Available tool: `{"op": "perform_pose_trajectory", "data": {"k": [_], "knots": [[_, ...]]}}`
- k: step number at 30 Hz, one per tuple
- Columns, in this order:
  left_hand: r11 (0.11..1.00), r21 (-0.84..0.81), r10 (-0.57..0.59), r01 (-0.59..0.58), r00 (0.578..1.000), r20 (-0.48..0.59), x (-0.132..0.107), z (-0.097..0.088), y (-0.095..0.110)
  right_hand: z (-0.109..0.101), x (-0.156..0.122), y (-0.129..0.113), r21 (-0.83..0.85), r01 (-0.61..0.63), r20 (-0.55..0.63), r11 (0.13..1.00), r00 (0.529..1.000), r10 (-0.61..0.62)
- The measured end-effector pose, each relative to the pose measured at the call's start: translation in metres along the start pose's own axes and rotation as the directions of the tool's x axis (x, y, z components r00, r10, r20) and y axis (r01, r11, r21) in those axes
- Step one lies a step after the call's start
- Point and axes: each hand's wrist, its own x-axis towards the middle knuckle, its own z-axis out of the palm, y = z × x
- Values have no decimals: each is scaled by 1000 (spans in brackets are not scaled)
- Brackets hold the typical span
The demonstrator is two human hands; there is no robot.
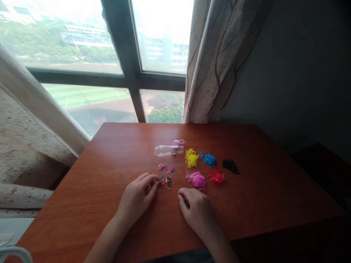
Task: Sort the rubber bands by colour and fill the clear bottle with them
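My left hand [138,193] is at the left edge of a small mixed pile of rubber bands [167,183]. Its thumb and index finger come together at the pile; what is between the tips is too small to make out. My right hand [197,208] rests on the table with its fingers curled in, just below the pink rubber bands [196,179]; the inside of its grip is hidden. Sorted heaps of yellow rubber bands [191,159], blue rubber bands [209,159], red rubber bands [216,177] and black rubber bands [230,166] lie beyond and to the right.
A clear bottle [167,150] lies on its side behind the mixed pile, with a pink looped cap [178,142] behind it. All this is on a brown wooden table [109,157]. A window [161,40] and curtains [214,54] stand beyond its far edge.
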Motion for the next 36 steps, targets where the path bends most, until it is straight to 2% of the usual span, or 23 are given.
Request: {"op": "perform_pose_trajectory", "data": {"k": [8, 14, 36], "knots": [[992, 120, -36, 33, 999, 30, -13, 10, -4, 7, 14, -14, -48, -12, 6, 999, 1000, 13], [992, 125, -16, 14, 1000, 16, -12, 9, -2, 17, 23, -24, -83, -25, 9, 996, 1000, 26], [996, 89, -21, 19, 1000, 13, -12, 6, 2, 16, 22, -20, -65, 14, -9, 998, 1000, -15]]}}
